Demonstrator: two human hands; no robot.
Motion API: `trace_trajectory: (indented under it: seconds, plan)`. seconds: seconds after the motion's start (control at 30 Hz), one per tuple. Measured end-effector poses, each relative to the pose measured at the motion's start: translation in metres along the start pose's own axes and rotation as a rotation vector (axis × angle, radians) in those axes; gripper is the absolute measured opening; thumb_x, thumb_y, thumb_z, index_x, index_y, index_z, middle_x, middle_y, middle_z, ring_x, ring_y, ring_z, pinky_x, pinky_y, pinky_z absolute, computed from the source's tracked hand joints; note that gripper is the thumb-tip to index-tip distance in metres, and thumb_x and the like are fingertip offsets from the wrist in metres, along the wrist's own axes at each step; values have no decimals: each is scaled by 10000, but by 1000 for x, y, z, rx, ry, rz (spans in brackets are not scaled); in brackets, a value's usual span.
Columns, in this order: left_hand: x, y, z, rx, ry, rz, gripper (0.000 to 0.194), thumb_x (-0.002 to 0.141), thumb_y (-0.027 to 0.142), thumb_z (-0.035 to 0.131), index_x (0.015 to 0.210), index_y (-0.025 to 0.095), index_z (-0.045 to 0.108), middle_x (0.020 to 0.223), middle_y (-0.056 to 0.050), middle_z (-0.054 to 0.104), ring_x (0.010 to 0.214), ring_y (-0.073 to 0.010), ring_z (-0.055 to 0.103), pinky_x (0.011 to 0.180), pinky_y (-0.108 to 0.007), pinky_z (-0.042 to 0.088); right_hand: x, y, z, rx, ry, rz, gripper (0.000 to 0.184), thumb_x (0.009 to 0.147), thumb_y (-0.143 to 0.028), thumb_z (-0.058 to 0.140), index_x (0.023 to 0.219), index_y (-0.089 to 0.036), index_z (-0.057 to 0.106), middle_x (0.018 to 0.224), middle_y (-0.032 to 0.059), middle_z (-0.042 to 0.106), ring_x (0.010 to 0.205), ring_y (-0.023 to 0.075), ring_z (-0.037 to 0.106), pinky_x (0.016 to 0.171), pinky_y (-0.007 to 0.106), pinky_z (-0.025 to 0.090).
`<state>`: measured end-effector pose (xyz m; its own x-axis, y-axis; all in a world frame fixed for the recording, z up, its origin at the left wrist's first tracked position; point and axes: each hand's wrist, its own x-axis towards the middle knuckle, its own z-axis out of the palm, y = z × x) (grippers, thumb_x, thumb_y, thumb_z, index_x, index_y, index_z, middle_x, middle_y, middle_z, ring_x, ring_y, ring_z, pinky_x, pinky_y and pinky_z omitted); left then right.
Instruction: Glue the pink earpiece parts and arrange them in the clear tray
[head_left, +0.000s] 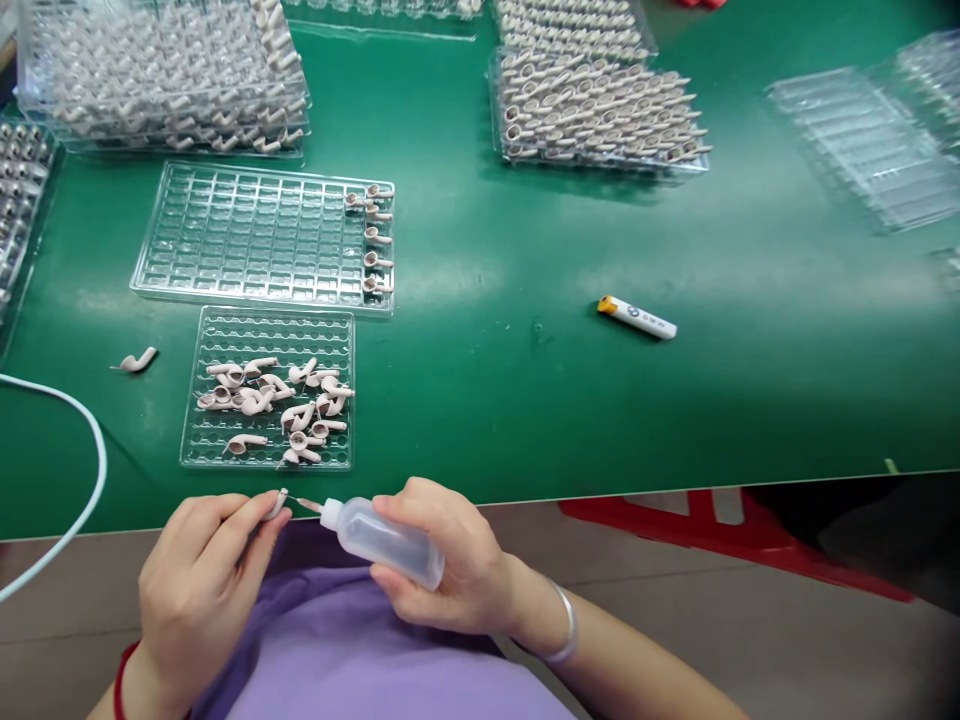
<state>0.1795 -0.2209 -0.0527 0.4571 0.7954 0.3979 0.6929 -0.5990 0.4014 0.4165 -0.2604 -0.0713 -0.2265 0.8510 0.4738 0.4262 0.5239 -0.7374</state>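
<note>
My left hand [206, 570] pinches a small beige earbud shell [276, 504] between thumb and fingers, just off the table's front edge. In my right hand [457, 560] lies a translucent squeeze bottle [386, 543], tilted, its thin needle tip [306, 504] pointing left at the shell. Whether the tip touches the shell I cannot tell. Beyond my hands, a small clear tray [193, 440] carries a loose heap of similar earbud shells [259, 400]. Behind it, a larger clear compartment tray [247, 230] has several shells set along its right side. A single shell [137, 361] lies to the left on the green table.
Stacked trays full of beige parts stand at the back left [172, 90] and back centre [600, 110]. A white marker-like tube [637, 317] with a yellow end lies at right. Clear trays [862, 140] sit far right. A pale cable [97, 470] curves at left; a red stool [697, 530] is below.
</note>
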Motion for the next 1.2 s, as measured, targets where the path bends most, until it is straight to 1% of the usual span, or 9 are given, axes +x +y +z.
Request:
trace_trajectory:
  seconds: [0.13,0.23,0.3,0.4,0.47,0.57,0.7,0.93,1.2]
  plan:
    - [-1,4,-2,-68,16,-74,276,789,89,716,1038,208,704,838,-21,690,717,-137,634,720,-271,513,-6,-1,-5,153,35,122,472,857,-271,592,1299,-206,439,861,56,619,581,144,496,493,280,446]
    - [-10,12,-8,-199,3,-213,255,821,138,688,1048,248,721,894,-17,725,760,-135,675,760,-241,536,-9,-6,-6,260,61,269,516,844,-248,613,1326,-218,433,1003,87,618,721,165,600,582,276,515]
    - [-18,19,-10,-348,-89,-401,212,836,213,677,1031,268,739,940,-18,756,787,-149,708,764,-227,558,-9,-10,-4,278,49,327,569,822,-175,611,1355,-213,415,1073,105,622,835,191,634,677,299,544]
    - [-25,27,-4,-682,-290,-831,220,808,387,698,953,239,770,854,-40,778,744,-187,731,682,-230,589,-5,-15,5,248,22,275,591,797,-88,596,1349,-199,418,999,90,649,835,189,630,687,302,541]
    - [-25,30,5,-904,-374,-1089,339,731,500,739,875,195,778,749,-59,765,673,-204,722,583,-234,583,-4,-16,14,169,40,167,503,799,-65,601,1271,-187,478,939,78,656,806,180,620,663,292,521]
    - [-23,31,17,-1084,-431,-1287,440,647,570,775,811,161,768,685,-53,734,563,-179,670,440,-210,508,-3,-16,26,-19,87,38,273,827,-59,586,1074,-173,565,857,56,660,751,164,606,673,311,462]
    - [-23,30,23,-1128,-448,-1348,446,655,562,776,833,153,763,644,-29,700,500,-128,594,404,-186,434,-5,-13,34,-174,89,41,100,866,-111,559,932,-184,575,789,21,656,710,151,584,691,327,386]
    - [-22,28,24,-1116,-465,-1290,417,693,559,745,796,155,768,663,-53,720,494,-113,549,446,-199,431,-7,-13,38,-185,86,73,127,848,-87,542,921,-190,555,795,28,666,734,166,567,710,339,376]
    - [-14,31,23,-1116,-444,-1269,370,695,532,757,788,174,776,729,-67,752,613,-158,645,554,-210,506,-6,-14,39,-186,103,79,141,836,-76,545,910,-195,546,792,28,661,721,165,553,703,344,373]
